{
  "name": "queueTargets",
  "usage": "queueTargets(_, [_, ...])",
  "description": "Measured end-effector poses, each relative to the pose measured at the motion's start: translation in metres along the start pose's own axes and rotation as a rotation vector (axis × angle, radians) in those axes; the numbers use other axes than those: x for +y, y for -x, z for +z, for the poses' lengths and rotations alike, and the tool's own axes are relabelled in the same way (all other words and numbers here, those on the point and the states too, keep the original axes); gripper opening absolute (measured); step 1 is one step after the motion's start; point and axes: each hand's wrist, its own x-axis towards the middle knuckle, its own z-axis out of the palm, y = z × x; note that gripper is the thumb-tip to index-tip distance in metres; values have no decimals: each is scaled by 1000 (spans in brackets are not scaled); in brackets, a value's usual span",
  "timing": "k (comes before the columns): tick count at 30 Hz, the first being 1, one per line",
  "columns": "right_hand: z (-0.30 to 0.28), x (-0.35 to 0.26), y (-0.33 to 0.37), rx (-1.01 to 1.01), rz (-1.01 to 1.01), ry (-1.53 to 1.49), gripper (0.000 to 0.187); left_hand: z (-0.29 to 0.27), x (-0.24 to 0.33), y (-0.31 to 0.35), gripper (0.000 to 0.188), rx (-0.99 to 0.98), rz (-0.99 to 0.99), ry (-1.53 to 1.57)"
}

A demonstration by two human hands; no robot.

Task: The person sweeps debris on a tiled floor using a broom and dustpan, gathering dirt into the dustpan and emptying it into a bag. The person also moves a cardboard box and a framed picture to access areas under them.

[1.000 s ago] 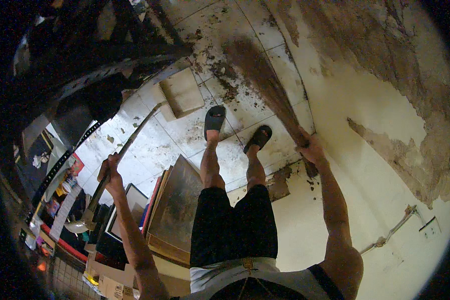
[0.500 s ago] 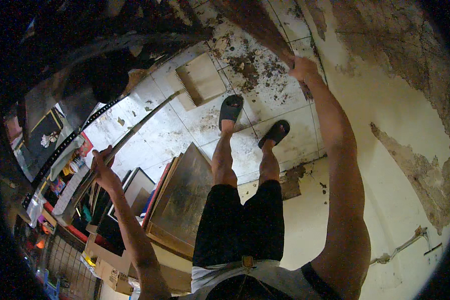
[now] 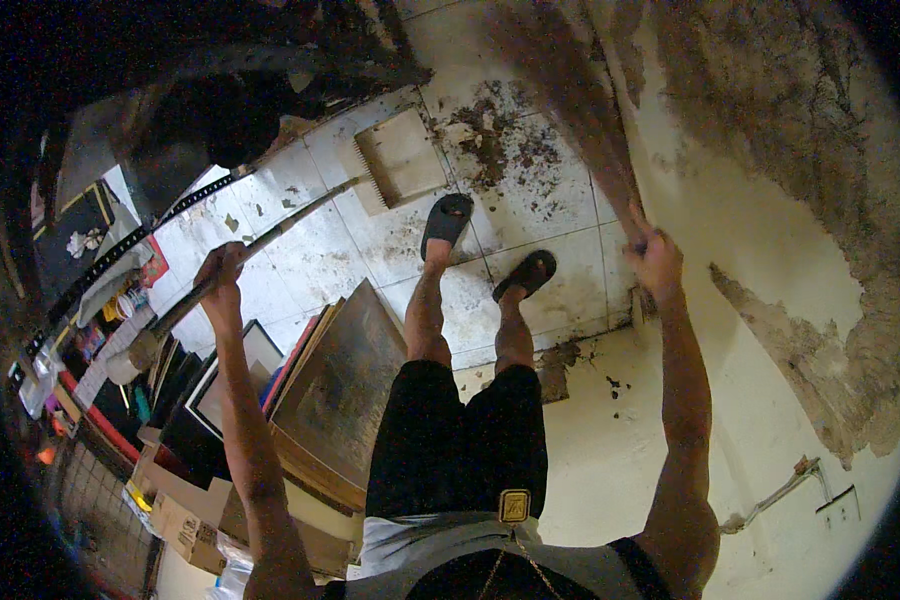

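My left hand [image 3: 220,276] is closed round the long handle [image 3: 295,220] of a dustpan. The beige dustpan [image 3: 410,160], with a toothed edge, rests flat on the tiles ahead of my feet. On the right, my right hand [image 3: 658,264] grips the narrow end of a brown broom [image 3: 580,105]. Its bristles fan out toward the far wall and are smeared by motion. Dark dirt and crumbs [image 3: 490,150] lie scattered on the floor between the dustpan and the broom.
I stand in dark slippers [image 3: 448,220] on dirty white tiles [image 3: 555,250]. A peeling, stained wall [image 3: 770,300] borders the right side. Wooden boards [image 3: 340,390] lean near my left leg, with cardboard boxes [image 3: 185,530] behind them. Dark furniture [image 3: 200,110] fills the far left.
My right hand has pulled nearer to me and slightly right, and the broom has swung rightward with it. My left hand has shifted a little farther away along with the dustpan's handle.
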Motion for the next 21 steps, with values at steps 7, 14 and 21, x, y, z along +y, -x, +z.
queueTargets(7, [119,-63,-82,-289,148,-194,71,6,7,-5,21,-66,-119,49])
queueTargets(14, [129,-131,94,-616,110,-362,81,8,8,0,26,-130,-145,129])
queueTargets(21, [79,-44,167,-379,148,-980,80,19,6,3,26,-144,-71,132])
